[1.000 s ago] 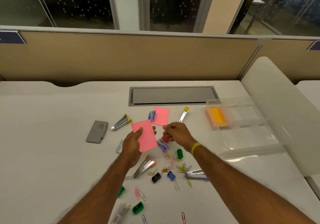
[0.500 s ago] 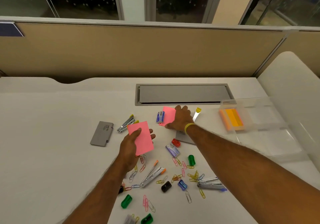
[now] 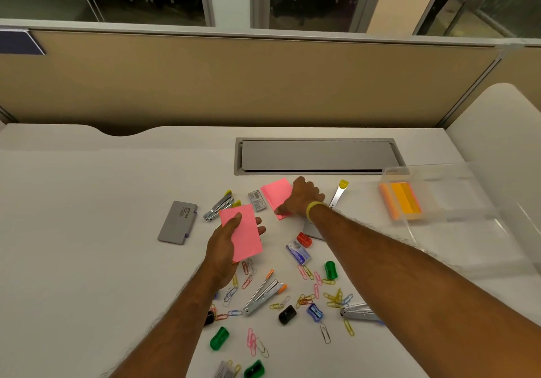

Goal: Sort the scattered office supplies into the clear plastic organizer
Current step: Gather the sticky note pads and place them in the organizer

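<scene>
My left hand [image 3: 224,248] holds a pink sticky-note pad [image 3: 243,232] above the white desk [image 3: 87,231]. My right hand [image 3: 304,197] rests on a second pink pad [image 3: 275,191] lying on the desk, fingers and thumb closing on its right edge. The clear plastic organizer [image 3: 456,202] stands at the right, holding orange and yellow sticky notes [image 3: 402,200]. Scattered below are several coloured paper clips [image 3: 316,289], staplers [image 3: 263,292], pencil sharpeners [image 3: 330,269] and staple boxes [image 3: 298,251].
A grey case [image 3: 177,222] lies at the left beside a yellow-tipped stapler [image 3: 219,208]. A staple remover [image 3: 338,194] lies right of my right hand. A grey cable hatch [image 3: 316,155] sits behind, then a tan partition [image 3: 234,84].
My right hand left the spot beside the left hand's pad and reached forward onto the second pink pad. The left hand kept its pad. The view shifted left and down.
</scene>
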Tool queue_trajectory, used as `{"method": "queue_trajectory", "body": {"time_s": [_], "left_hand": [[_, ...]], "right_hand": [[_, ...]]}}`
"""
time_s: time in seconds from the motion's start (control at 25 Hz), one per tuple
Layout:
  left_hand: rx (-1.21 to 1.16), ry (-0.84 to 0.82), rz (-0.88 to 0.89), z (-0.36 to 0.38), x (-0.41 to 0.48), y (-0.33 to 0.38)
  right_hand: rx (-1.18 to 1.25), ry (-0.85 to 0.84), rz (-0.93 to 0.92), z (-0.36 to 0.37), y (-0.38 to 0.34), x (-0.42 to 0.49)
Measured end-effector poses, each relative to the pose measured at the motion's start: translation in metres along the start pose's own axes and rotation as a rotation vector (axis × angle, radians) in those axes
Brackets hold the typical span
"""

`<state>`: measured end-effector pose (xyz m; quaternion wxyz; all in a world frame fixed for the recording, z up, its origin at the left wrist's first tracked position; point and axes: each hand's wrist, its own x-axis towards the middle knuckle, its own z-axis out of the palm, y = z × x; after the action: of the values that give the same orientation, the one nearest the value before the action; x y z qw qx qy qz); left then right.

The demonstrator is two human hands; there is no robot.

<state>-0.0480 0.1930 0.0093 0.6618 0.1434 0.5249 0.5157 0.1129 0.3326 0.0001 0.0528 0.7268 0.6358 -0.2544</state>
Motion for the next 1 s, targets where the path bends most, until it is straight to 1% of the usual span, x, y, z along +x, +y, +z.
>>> {"method": "queue_trajectory", "body": {"time_s": [0.12, 0.2, 0.24, 0.32, 0.4, 0.52, 0.6, 0.68, 0.72, 0.8, 0.92, 1.0], "left_hand": [[0.008, -0.002, 0.014, -0.002, -0.002, 0.0], [0.011, -0.001, 0.017, -0.003, -0.003, 0.0], [0.009, -0.002, 0.015, -0.002, -0.005, 0.0], [-0.011, -0.007, 0.012, 0.0, -0.008, 0.001], [-0.045, -0.014, 0.013, 0.004, -0.013, 0.002], [-0.089, -0.001, -0.006, 0.017, -0.022, 0.0], [-0.111, -0.022, -0.017, 0.027, -0.031, -0.001], [-0.126, -0.116, -0.027, 0.038, -0.04, -0.002], [-0.124, -0.137, -0.034, 0.045, -0.046, -0.003], [-0.073, -0.119, -0.031, 0.055, -0.057, -0.009], [0.109, -0.027, 0.003, 0.064, -0.068, -0.023], [0.105, -0.032, 0.001, 0.07, -0.074, -0.029]], "right_hand": [[0.021, -0.041, 0.024, 0.0, 0.004, 0.0], [0.057, -0.053, -0.012, 0.0, 0.01, -0.004], [0.13, -0.044, -0.046, -0.002, 0.013, -0.006], [0.356, -0.016, -0.131, -0.007, 0.02, -0.015], [0.628, -0.023, -0.163, -0.013, 0.026, -0.033], [1.005, -0.116, -0.2, -0.012, 0.033, -0.077], [1.145, -0.181, -0.224, -0.006, 0.035, -0.111], [1.193, -0.179, -0.24, 0.003, 0.035, -0.139], [1.18, -0.141, -0.244, 0.006, 0.036, -0.15], [1.136, -0.029, -0.245, 0.011, 0.036, -0.165], [1.103, 0.117, -0.259, 0.015, 0.042, -0.182], [1.049, 0.163, -0.277, 0.018, 0.048, -0.191]]}}
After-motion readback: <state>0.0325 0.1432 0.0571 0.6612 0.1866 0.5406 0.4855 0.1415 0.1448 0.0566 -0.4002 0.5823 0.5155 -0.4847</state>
